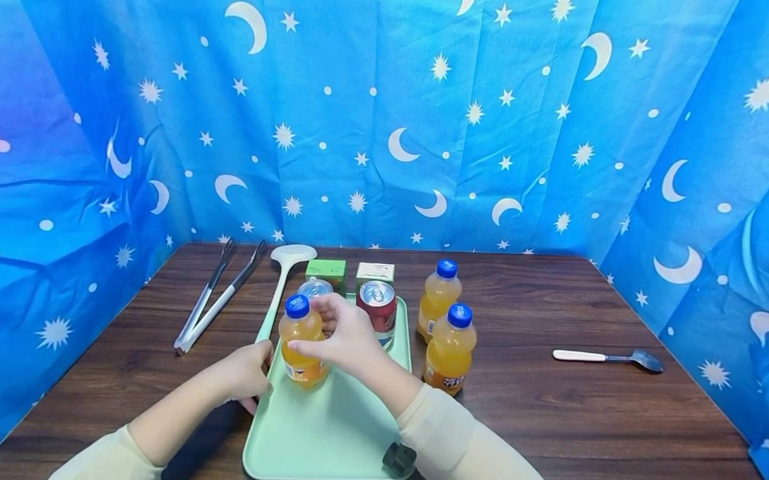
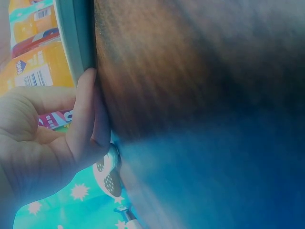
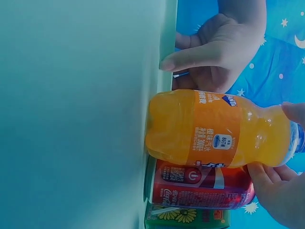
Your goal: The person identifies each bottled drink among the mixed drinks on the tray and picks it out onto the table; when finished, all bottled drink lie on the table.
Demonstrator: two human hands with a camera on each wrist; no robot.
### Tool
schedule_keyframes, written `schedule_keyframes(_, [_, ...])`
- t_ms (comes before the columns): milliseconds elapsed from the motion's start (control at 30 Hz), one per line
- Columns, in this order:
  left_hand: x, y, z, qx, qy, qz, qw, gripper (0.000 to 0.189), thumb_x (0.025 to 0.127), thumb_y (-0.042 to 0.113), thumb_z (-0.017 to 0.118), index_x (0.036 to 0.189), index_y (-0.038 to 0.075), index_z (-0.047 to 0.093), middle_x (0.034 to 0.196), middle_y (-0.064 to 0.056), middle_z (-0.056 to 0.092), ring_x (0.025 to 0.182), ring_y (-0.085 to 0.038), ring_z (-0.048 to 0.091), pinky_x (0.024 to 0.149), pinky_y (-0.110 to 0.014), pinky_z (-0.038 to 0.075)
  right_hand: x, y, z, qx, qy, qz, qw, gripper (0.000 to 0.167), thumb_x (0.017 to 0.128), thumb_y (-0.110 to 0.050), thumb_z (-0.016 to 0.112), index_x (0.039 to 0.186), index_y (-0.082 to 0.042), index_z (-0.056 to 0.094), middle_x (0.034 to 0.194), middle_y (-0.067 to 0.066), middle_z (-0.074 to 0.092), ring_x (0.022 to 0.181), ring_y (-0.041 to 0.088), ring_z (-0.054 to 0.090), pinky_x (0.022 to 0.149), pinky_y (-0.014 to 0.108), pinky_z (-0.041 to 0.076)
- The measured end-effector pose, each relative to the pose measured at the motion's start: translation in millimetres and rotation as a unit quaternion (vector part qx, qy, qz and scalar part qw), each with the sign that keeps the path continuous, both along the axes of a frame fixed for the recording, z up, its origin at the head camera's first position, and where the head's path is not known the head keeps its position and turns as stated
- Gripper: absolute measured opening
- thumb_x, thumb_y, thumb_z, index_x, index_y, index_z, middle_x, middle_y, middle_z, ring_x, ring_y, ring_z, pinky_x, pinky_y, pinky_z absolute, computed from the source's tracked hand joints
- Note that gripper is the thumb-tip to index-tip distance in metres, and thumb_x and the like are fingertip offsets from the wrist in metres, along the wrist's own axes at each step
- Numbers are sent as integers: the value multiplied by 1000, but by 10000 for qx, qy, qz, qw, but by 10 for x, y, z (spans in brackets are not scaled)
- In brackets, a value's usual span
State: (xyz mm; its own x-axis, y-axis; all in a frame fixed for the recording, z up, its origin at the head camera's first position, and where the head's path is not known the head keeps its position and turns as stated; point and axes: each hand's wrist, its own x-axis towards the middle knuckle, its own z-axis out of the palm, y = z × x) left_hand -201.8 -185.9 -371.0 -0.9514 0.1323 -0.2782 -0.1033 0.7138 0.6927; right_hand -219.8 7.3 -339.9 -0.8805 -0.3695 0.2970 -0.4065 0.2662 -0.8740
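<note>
My right hand (image 1: pixel 349 338) grips an orange soda bottle (image 1: pixel 302 370) near its neck; the blue-capped bottle stands upright on the green tray (image 1: pixel 333 436). In the right wrist view, fingers (image 3: pixel 267 174) wrap its upper part. At the tray's left edge, my left hand (image 1: pixel 246 373) pinches the rim, thumb on top and the other fingers outside and below. Behind the held bottle, a silver-topped can (image 1: pixel 315 287) is mostly hidden. A red cola can (image 1: pixel 377 303) stands on the tray's back right, with a green box (image 1: pixel 326 267) and a white-topped box (image 1: pixel 375 271) behind the cans.
Two more orange soda bottles, a rear one (image 1: pixel 440 298) and a front one (image 1: pixel 450 352), stand right of the tray. Tongs (image 1: pixel 213 308) and a slotted skimmer (image 1: pixel 287 268) lie to the left. A spoon (image 1: pixel 609 358) lies far right. A starry blue curtain (image 1: pixel 388 127) encloses the table.
</note>
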Motion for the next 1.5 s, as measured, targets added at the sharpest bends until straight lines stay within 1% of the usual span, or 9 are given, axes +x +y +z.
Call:
schedule_keyframes(100, [-4,-6,-11,-7,13,4,10000,34,65,-18,57,91,-2,44,74,-15,50,54,-23,60,42,-36,55,0,1,-11,-32,44,2,10000,51,72,-23,81,115,-11,55,105,-2,63,91,8,62,80,24,54])
schedule_keyframes(333, [-20,-19,-20,-13,-92,16,10000,35,65,-18,59,91,-2,43,76,-16,50,55,-23,61,43,-36,55,-1,2,-18,-127,95,-19,9999,50,72,-23,81,113,-11,55,105,-2,63,91,9,62,80,24,54])
schedule_keyframes(567, [-36,-27,-33,-10,-62,21,10000,35,64,-18,58,91,-1,43,75,-16,49,54,-24,60,43,-35,55,-9,0,-27,-176,107,-62,9998,50,72,-24,81,113,-11,55,105,-2,63,91,9,62,79,24,54])
schedule_keyframes(833, [-25,-19,-33,39,-24,54,10000,34,64,-18,58,90,-1,43,74,-16,49,52,-24,60,42,-35,55,8,-3,-27,-192,114,-166,9996,51,71,-24,82,113,-11,56,105,-2,63,92,10,63,80,24,54])
schedule_keyframes(1067, [-29,-15,-26,21,-101,53,9999,34,65,-18,58,90,-1,43,75,-16,49,53,-24,61,43,-35,55,14,21,-24,-173,11,-345,9993,53,70,-27,83,114,-12,57,107,-2,63,95,11,63,81,26,54])
schedule_keyframes(1267, [-30,-8,-14,7,-105,37,9999,34,65,-18,58,90,-1,43,75,-16,49,54,-23,61,43,-35,55,2,50,-28,-134,128,-436,9989,55,68,-29,84,114,-12,58,106,-3,63,93,11,63,81,28,54])
schedule_keyframes(1433, [-26,-5,-18,31,-102,44,9999,34,65,-18,58,90,-1,44,74,-16,50,54,-23,61,43,-35,55,19,79,7,-113,206,-448,9987,54,68,-28,84,113,-10,59,103,-2,64,91,11,63,83,34,54])
schedule_keyframes(1500, [-26,-3,-20,60,-116,59,9999,34,64,-19,57,91,-1,44,75,-16,50,54,-23,61,43,-35,55,26,92,19,-100,222,-460,9986,54,68,-28,84,113,-10,59,103,-2,64,91,11,63,83,33,54])
